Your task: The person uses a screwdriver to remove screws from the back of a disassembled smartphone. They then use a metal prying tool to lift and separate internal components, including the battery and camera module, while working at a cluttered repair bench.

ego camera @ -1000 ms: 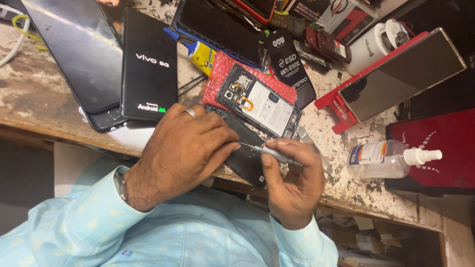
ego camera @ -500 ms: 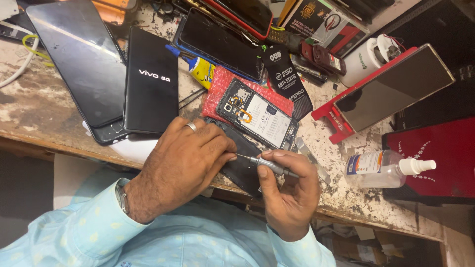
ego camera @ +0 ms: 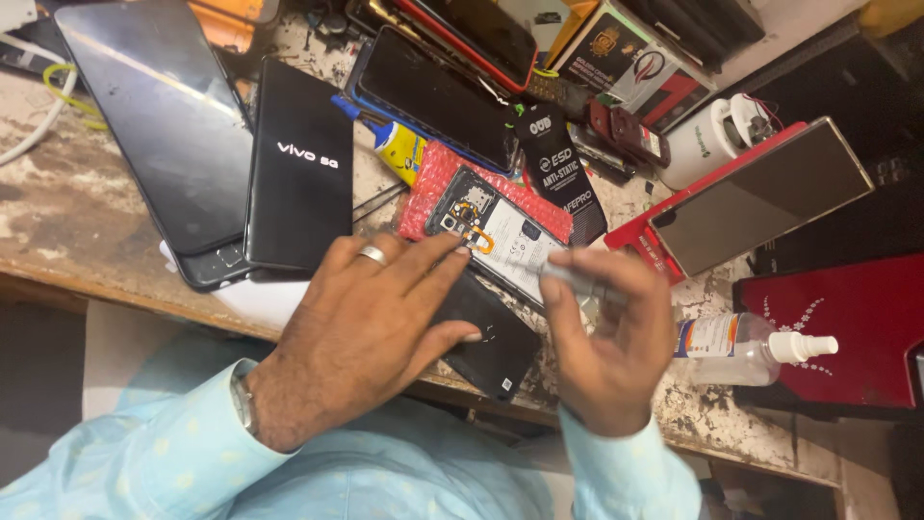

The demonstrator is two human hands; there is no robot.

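Note:
My left hand (ego camera: pixel 371 323), with a ring on one finger, lies flat on a black phone (ego camera: pixel 491 337) at the near edge of the worn bench, fingers spread and pressing it down. My right hand (ego camera: pixel 606 342) is just to its right, fingers pinched on a thin grey metal tool (ego camera: pixel 577 280) raised a little above the phone. Behind them an opened phone (ego camera: pixel 500 234) with its inner parts showing lies on red bubble wrap (ego camera: pixel 433 173).
A black phone box (ego camera: pixel 300 169) and a large dark tablet (ego camera: pixel 154 116) lie to the left. More phones, a glue tube (ego camera: pixel 395 144), a black sachet (ego camera: pixel 563 178), a red-framed screen (ego camera: pixel 760 197), a clear spray bottle (ego camera: pixel 741 347) and a red case (ego camera: pixel 837 327) crowd the back and right.
My right hand has lifted the tool up and away from the black phone's edge. My left hand has spread flatter over the phone. The camera has shifted slightly.

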